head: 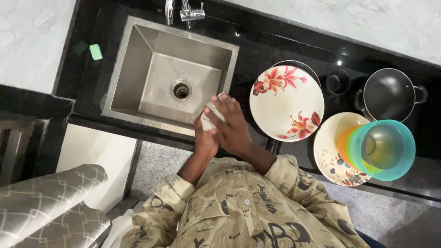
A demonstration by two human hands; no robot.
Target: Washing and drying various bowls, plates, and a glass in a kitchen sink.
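Both hands meet at the right rim of the square stainless-steel sink (138, 55): the left hand (204, 135) and right hand (233, 126) are wrapped together around a small pale object (212, 112) (too hidden to identify), just beside a round flower-patterned cream plate (285, 103).

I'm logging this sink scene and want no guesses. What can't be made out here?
- Pale object, head view: mostly covered by the right hand and left hand; its kind cannot be told.
- Tap: cut off by the top edge.
- Lower plate: partly hidden by the stacked cups.
- Dish under the flowered plate: only a rim shows.
- Small dark cup: too dark to tell contents.
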